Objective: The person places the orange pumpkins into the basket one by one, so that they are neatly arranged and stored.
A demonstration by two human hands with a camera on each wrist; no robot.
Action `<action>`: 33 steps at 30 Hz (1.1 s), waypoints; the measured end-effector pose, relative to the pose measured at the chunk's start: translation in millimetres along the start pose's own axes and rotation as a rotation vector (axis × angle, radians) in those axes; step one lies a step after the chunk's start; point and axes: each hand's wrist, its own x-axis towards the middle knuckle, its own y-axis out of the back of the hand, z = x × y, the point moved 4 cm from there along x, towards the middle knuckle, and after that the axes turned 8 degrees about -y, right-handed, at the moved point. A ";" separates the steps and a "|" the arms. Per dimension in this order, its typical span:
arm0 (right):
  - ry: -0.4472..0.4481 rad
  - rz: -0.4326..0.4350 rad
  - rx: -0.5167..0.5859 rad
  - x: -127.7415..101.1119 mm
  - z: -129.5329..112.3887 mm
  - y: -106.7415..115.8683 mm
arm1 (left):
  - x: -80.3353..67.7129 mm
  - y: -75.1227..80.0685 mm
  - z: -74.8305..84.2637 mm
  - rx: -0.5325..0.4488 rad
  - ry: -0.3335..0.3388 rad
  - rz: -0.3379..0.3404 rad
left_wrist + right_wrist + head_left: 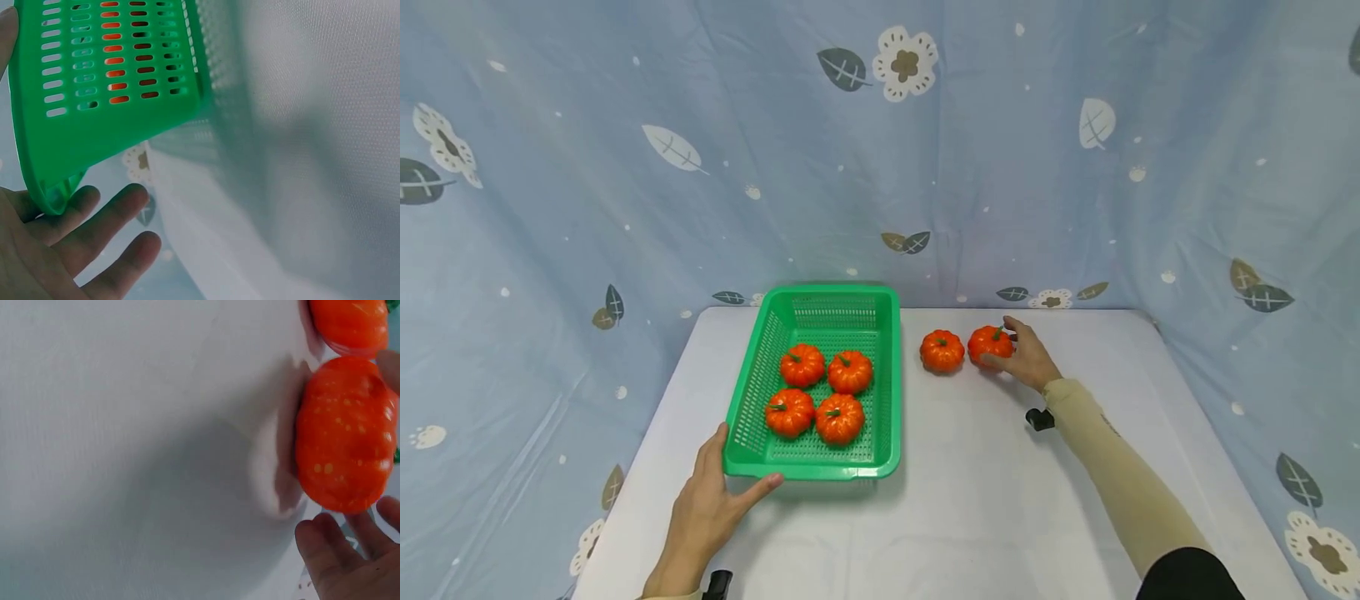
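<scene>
The left hand [703,508] braces the near-left corner of the green basket [889,367] with straight fingers, apparently steadying it; four pumpkins lie inside; the right hand [1026,357] curls round the far-right pumpkin [988,343] on the desk [970,492], just beside another pumpkin [942,351].

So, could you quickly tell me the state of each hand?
Left hand: open, touching the green basket.
Right hand: gripping a pumpkin.
</scene>
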 end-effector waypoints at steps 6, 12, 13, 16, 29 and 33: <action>0.050 -0.001 -0.006 2.8 3.9 -8.6 | -0.9 -1.6 0.1 0.003 0.016 -0.014; 0.042 0.025 -0.006 3.2 4.2 -7.5 | 0.9 -2.1 0.4 0.005 0.005 -0.002; 0.040 0.024 -0.011 3.6 4.3 -7.4 | 1.1 -2.1 0.3 0.005 0.003 0.000; 0.037 0.016 -0.027 4.7 4.3 -7.8 | 1.1 -2.0 0.0 0.008 0.002 0.005; -0.016 0.033 0.015 0.7 6.9 -9.7 | 1.5 -4.5 -1.5 -0.023 0.009 -0.004; -0.029 0.041 0.013 0.8 11.1 -10.6 | 1.1 -4.5 -2.7 -0.020 0.001 0.008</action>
